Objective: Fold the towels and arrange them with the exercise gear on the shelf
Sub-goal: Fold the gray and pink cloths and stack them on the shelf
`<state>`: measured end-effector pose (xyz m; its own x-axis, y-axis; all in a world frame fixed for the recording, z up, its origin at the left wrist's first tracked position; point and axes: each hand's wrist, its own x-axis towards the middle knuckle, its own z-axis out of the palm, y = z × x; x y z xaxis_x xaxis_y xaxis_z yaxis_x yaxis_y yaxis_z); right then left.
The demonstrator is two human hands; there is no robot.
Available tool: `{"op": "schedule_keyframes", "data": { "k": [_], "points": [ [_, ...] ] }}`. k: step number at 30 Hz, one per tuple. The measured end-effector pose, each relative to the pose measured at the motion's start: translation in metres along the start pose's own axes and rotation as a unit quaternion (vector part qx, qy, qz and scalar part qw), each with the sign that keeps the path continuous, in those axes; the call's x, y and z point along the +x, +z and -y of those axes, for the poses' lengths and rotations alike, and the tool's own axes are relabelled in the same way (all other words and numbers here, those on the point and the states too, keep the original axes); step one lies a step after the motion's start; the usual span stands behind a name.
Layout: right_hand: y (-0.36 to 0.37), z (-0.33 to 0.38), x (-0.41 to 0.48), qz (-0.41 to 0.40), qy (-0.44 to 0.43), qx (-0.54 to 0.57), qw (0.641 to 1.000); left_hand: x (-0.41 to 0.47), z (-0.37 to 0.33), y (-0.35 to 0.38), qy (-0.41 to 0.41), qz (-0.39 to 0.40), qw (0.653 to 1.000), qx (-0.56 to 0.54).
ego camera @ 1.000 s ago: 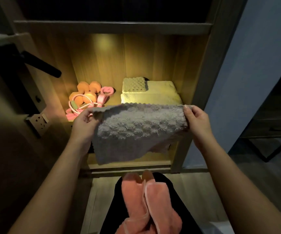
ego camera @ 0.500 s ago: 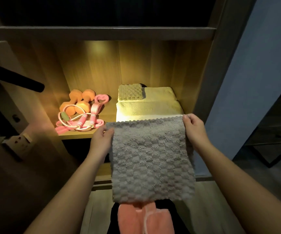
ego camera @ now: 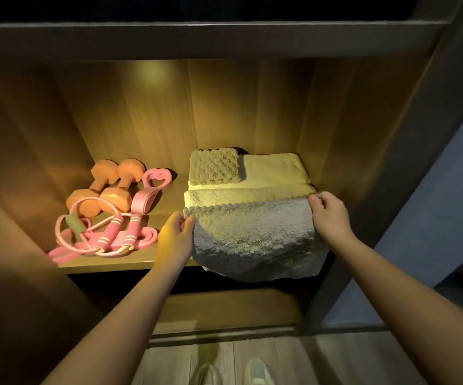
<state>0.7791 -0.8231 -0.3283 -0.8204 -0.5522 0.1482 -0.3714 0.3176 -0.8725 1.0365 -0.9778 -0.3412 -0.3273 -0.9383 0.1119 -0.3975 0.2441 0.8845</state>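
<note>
Grey towel [ego camera: 255, 240] pinched by left hand [ego camera: 176, 237], right hand [ego camera: 330, 215], two dumbbells [ego camera: 105, 187]

Dim room; warm overhead glow lights the shelf [ego camera: 108, 263], edges bowed

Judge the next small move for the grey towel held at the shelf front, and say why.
Probably slide the grey towel further back onto the yellow towel. Left hand and right hand pinch its far corners, yet its near part overhangs the shelf edge, so letting go now could let it slip off.
</note>
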Motion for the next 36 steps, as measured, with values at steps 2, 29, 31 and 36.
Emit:
{"op": "schedule_keyframes", "data": {
  "k": [2, 29, 31, 36],
  "points": [
    [0.006, -0.002, 0.017, 0.004, 0.030, -0.005, 1.000, 0.019, 0.001, 0.008, 0.002, -0.017, 1.000, 0.010],
    [0.088, -0.002, 0.043, 0.200, -0.113, -0.291, 0.929, 0.064, 0.000, 0.077, 0.280, 0.125, 0.873, 0.380],
    [0.100, -0.009, 0.032, 0.292, -0.117, -0.344, 0.885, 0.057, 0.008, 0.090, 0.268, 0.168, 0.860, 0.401],
    [0.091, -0.024, 0.041, 0.259, -0.096, -0.398, 0.875, 0.068, 0.026, 0.081, 0.215, 0.167, 0.848, 0.455]
  ]
}}
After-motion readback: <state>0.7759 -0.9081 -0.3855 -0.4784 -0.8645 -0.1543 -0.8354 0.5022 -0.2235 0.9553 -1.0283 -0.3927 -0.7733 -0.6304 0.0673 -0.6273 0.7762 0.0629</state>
